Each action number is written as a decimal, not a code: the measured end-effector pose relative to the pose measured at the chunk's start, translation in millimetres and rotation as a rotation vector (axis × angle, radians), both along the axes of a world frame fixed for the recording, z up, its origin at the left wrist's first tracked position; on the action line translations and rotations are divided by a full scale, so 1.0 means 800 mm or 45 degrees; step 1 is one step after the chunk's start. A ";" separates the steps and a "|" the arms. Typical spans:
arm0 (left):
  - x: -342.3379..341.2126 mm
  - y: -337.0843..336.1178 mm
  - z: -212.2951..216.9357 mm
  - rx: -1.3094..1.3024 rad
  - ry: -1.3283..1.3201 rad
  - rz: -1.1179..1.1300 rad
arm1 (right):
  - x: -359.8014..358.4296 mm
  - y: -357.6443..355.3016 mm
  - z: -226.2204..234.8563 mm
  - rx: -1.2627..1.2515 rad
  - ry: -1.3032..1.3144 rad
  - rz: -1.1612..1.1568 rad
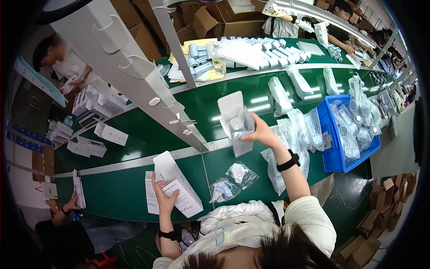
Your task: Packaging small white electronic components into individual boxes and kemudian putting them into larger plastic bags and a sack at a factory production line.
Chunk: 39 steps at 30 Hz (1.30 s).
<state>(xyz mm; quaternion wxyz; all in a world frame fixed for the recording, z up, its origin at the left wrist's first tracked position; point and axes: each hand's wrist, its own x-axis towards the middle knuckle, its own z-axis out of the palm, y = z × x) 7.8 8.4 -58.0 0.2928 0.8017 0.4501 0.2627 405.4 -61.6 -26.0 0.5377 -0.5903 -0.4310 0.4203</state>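
Observation:
My right hand [260,132] grips an open white box [239,144] above the bench, its flap raised. A pale grey-blue object [237,123] shows in the box's mouth; its kind is partly hidden. Lower left, my left hand [165,197] has its fingers and thumb around the edge of a white carton [186,199] with printed sides. Another white carton [151,197] stands against that hand's other side. Between my arms lie two small clear bags, one with blue-white parts [222,190] and one with a white part [242,174].
Bubble-wrapped items [295,134] lie right of my right hand, beside a blue bin [329,154] full of wrapped devices. A metal post [148,85] rises at the left. Beyond the rail runs a green conveyor [201,103]. Co-workers sit across and at left.

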 end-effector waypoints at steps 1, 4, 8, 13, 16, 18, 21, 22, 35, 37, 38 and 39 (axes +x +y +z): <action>0.011 -0.006 -0.001 -0.189 -0.283 0.069 | 0.021 0.010 -0.009 0.018 -0.110 -0.088; 0.034 -0.018 0.003 -0.561 -0.848 0.222 | 0.065 0.051 -0.049 -0.006 -0.346 -0.246; 0.043 -0.023 0.022 -0.914 -0.936 0.289 | 0.090 0.060 -0.063 0.016 -0.545 -0.081; 0.041 -0.034 0.043 -0.951 -1.018 0.327 | 0.206 0.057 -0.093 -0.121 -1.146 -0.273; 0.042 -0.034 0.049 -0.915 -1.082 0.318 | 0.242 0.070 -0.135 -0.980 -1.246 -0.679; 0.050 -0.027 0.042 -0.656 -0.670 0.080 | 0.272 0.054 -0.180 -1.130 -1.168 -0.634; 0.067 -0.030 0.060 -0.462 -0.278 -0.021 | 0.246 0.059 -0.169 -0.946 -1.058 -0.494; 0.071 -0.030 0.062 -0.446 -0.282 0.003 | 0.240 0.053 -0.156 -0.793 -0.855 -0.377; 0.101 -0.055 0.066 -0.056 -0.063 -0.039 | -0.172 0.007 0.057 0.332 1.020 -0.530; 0.093 -0.061 0.066 -0.200 -0.179 0.043 | -0.206 0.019 0.052 0.319 0.953 -0.565; 0.086 -0.063 0.062 -0.195 -0.183 0.046 | -0.218 0.020 0.049 0.321 0.617 -0.576; 0.079 -0.069 0.053 -0.095 -0.153 0.071 | -0.228 0.018 0.046 0.319 0.280 -0.589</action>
